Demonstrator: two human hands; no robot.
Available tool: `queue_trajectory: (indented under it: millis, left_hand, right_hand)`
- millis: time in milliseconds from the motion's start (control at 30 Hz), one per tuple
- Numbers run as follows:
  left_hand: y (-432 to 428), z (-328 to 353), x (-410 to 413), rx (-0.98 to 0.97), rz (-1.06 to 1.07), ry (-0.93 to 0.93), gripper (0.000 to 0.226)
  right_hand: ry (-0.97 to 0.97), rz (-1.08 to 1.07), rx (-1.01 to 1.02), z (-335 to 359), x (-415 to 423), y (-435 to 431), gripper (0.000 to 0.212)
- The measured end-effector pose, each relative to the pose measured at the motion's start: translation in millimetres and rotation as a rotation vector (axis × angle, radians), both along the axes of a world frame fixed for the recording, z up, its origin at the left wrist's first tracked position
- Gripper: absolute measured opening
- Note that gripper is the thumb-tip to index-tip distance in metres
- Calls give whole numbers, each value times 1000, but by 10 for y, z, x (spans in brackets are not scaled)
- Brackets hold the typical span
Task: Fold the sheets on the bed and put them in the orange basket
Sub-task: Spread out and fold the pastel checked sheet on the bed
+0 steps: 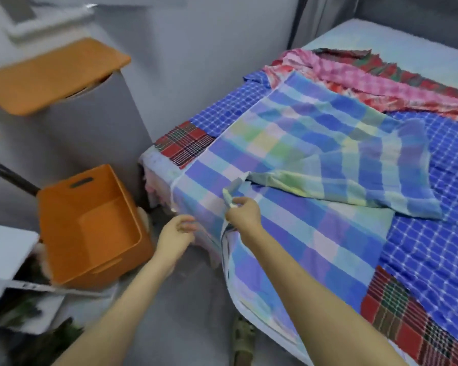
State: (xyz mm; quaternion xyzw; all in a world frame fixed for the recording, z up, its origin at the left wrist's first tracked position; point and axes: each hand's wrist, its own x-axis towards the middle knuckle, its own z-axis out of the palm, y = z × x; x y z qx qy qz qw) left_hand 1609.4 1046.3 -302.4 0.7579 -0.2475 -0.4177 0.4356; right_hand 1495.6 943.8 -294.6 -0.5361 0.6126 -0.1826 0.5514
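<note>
Pastel sheet (302, 143): big checks of blue, lilac, mint green, pale yellow and white, with a white hem. Beneath it a blue sheet (434, 233), royal blue crossed by thin white grid lines, with red, green and black tartan cloth (188, 143) showing at two spots; farther back a pink-and-red checked sheet (354, 75) and a dark red-and-green plaid sheet (381, 55). Basket (90, 223) plain orange; lid (56, 75) the same orange on a grey bin (95, 122); sandal (242, 339) olive green.

Pastel checked sheet (288, 165) lies spread on the bed, partly folded; orange basket (90, 228) stands open beside it.
</note>
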Motion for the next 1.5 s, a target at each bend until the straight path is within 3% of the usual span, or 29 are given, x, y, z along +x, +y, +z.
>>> queue_trajectory:
  millis: [100, 300, 600, 833, 967, 1133, 1267, 1367, 1500]
  left_hand:
    - [-203, -337, 395, 87, 159, -83, 26]
    - [-840, -988, 1109, 212, 341, -169, 6]
    - [-1353, -1937, 1722, 334, 220, -43, 56]
    - [-1593, -2448, 2040, 364, 52, 151, 58]
    - [-1520, -2412, 2166, 364, -73, 188, 37]
    - [-1394, -2287, 2310, 324, -267, 115, 45]
    - [-1105, -2276, 2393, 372, -400, 143, 45]
    - [-905, -2150, 2417, 415, -355, 181, 15]
    - [-820, -1772, 2464, 324, -254, 68, 13]
  right_hand:
    - [-90, 77, 23, -45, 193, -138, 40]
    - [-231, 111, 77, -100, 780, -580, 35]
    - [-143, 128, 155, -577, 1350, -981, 29]
    - [-119, 13, 204, -698, 1493, -1201, 30]
    - [-116, -26, 212, -724, 1576, -1152, 32]
    - [-112, -30, 211, -721, 1710, -932, 32]
    - [11, 42, 92, -664, 1822, -666, 31]
    - [184, 59, -43, -636, 1865, -418, 35]
    - [314, 53, -153, -462, 1855, -156, 41]
